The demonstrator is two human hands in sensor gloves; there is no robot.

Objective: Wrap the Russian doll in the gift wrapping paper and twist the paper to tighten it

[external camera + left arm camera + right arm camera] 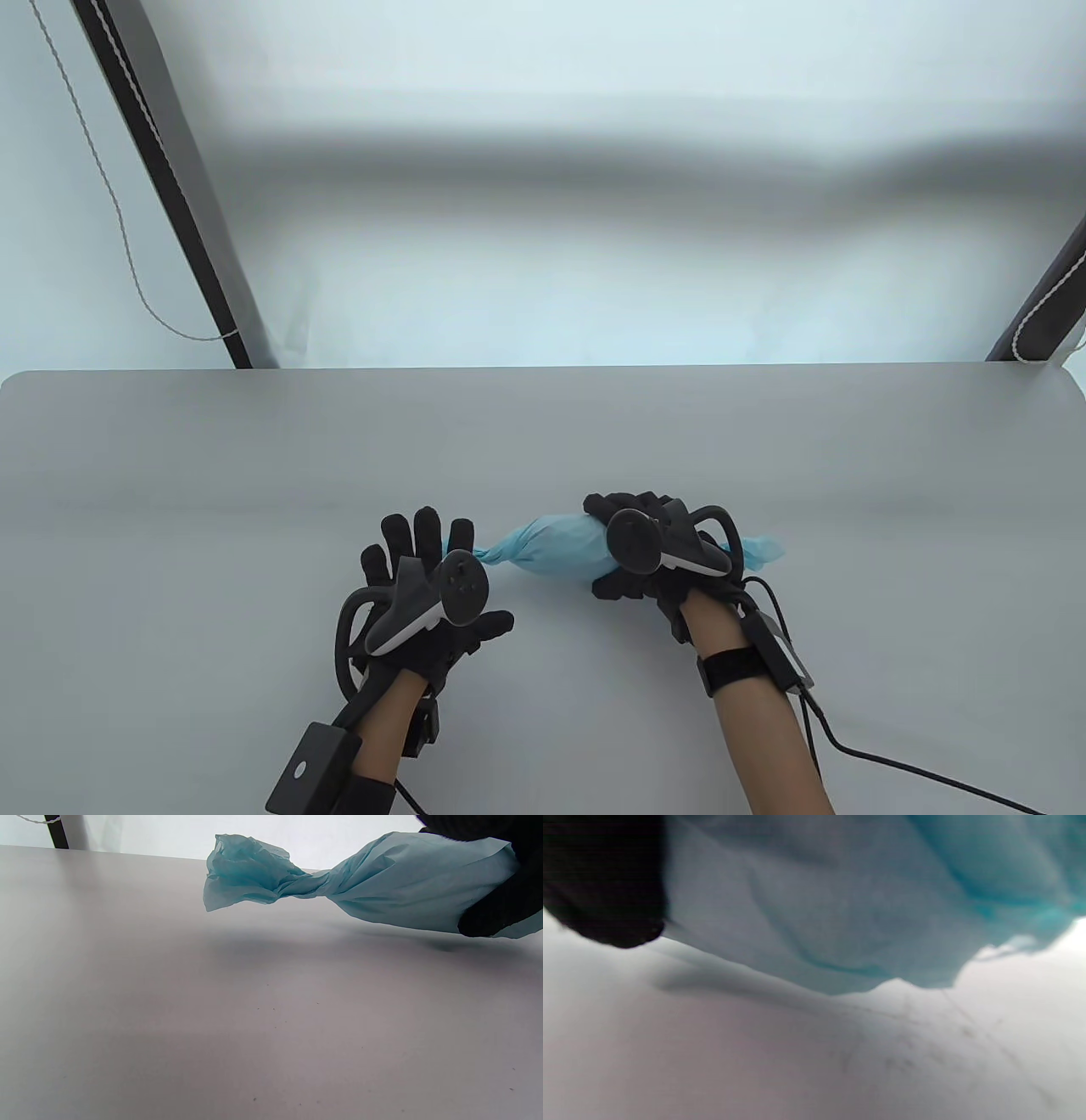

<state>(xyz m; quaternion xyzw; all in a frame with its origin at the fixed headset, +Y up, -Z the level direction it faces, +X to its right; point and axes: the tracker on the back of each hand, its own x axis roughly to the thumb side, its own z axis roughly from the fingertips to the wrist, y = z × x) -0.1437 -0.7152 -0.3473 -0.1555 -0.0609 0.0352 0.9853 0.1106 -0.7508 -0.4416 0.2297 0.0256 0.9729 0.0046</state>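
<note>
At the far left of the table view, a thin white cord [110,195] hangs beside a dark slanted pole [170,187] behind the pale grey desk [254,475]. Next comes the left hand [424,586] in its black sensor glove, fingers spread and fairly straight, palm down over the desk; its grip holds nothing. Whether its fingertips brush the paper's left tail cannot be told from above, though the left wrist view shows that tail free, with no finger on it.

Just right of it lies the crinkled light-blue gift wrapping paper [407,878], bundled like a sweet: a flared tail, a tight twisted neck, then a plump body in which the Russian doll is presumably hidden. The bundle hangs slightly above the desk, casting a shadow.

The right hand [653,548] curls around the body's right part, its grip clasping the paper; a loose tail pokes out past it.

Risks, as I judge them: only 1 neck is plainly twisted, so the right end could gape. With the left tail unheld, that twist may unwind. The thin paper could tear if wrung hard.
</note>
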